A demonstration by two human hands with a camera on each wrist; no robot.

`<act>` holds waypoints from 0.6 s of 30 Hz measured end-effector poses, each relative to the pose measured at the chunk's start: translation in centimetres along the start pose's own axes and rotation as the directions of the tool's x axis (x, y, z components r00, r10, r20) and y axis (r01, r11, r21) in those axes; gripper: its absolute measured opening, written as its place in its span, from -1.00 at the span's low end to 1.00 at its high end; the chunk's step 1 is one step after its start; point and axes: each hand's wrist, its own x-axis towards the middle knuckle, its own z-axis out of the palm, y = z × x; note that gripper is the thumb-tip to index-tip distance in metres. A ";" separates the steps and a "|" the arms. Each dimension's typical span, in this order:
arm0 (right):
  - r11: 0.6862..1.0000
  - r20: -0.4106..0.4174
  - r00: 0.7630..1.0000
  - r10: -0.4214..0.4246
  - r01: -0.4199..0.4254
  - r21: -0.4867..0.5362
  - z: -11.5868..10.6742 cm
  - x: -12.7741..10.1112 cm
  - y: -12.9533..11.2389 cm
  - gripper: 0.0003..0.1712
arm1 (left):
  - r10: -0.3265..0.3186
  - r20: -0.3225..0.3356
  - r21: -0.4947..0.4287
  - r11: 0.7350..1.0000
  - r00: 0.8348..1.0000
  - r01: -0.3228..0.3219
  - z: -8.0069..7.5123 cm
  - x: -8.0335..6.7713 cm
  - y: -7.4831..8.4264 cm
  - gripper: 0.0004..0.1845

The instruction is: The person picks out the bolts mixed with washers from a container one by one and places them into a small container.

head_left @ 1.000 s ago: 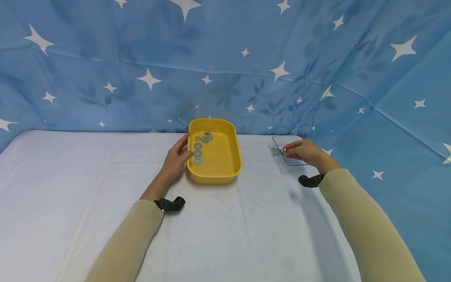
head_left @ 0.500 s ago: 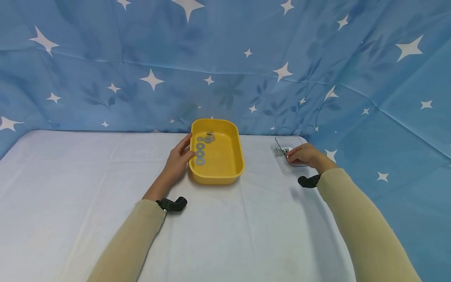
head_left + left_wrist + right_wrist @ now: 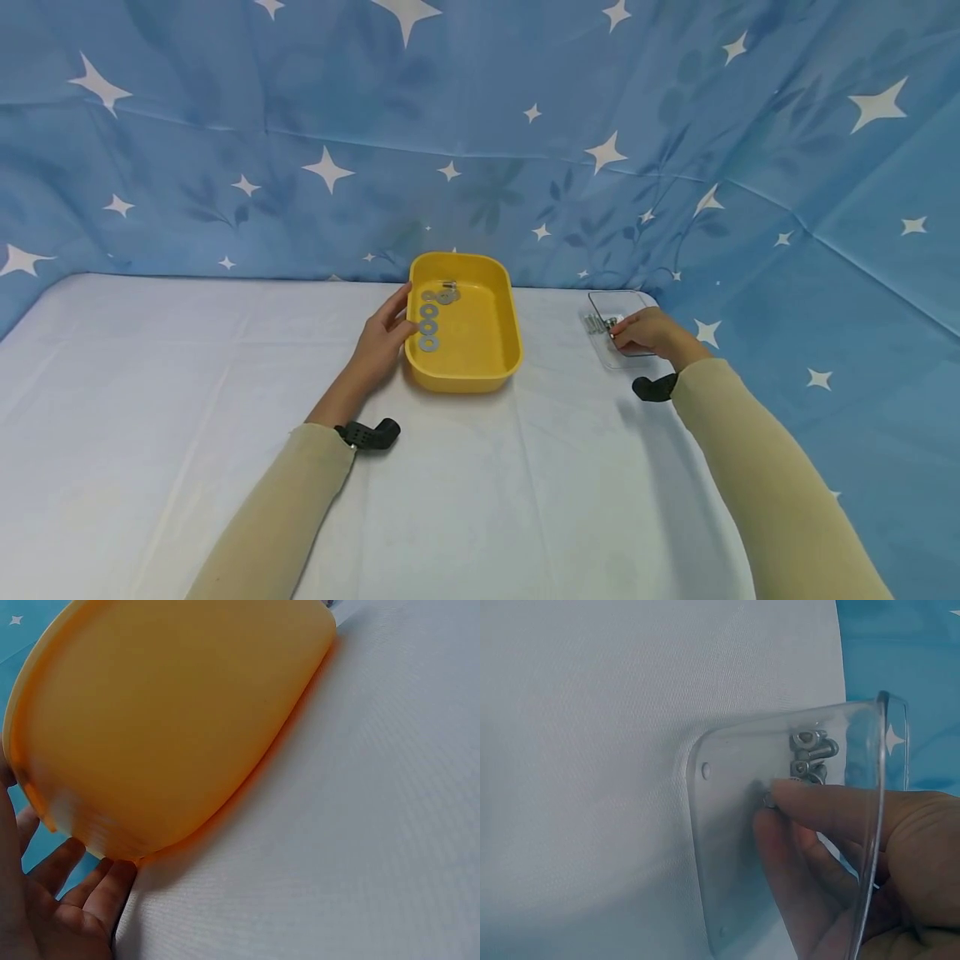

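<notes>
A yellow tray [image 3: 480, 342] stands at the back middle of the table, and several flat grey washers [image 3: 428, 327] lie along its left side. My left hand [image 3: 380, 340] grips the tray's left wall, thumb over the rim. In the left wrist view the fingers [image 3: 112, 889] press against the tray's outside. To the right is a clear plastic box [image 3: 881, 742] with several metal bolts [image 3: 810, 754] inside. My right hand [image 3: 654, 331] reaches into that box. Between thumb and forefinger it pinches a small metal bolt [image 3: 769, 799], mostly hidden by the fingertips.
A few small metal pieces [image 3: 448, 286] lie near the tray's far end. A white cloth [image 3: 450, 492] covers the table. Behind it and on the right hangs a blue curtain [image 3: 300, 225] with white stars.
My right hand has dipped lower into the clear box with the bolt between its fingertips. The left hand stays on the tray; the head view has shifted slightly.
</notes>
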 end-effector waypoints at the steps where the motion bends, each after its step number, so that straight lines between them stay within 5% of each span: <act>1: 1.000 0.001 1.000 -0.001 0.001 0.004 0.0 0.0 0.0 -0.56 | -0.002 -0.001 0.001 1.000 1.000 0.002 0.0 0.0 0.0 -0.23; 18: 0.990 -0.039 0.992 -0.121 0.123 0.063 -1.0 -1.1 -1.6 -0.49 | -0.009 -0.003 0.010 1.000 1.000 0.009 0.0 0.0 0.0 -0.24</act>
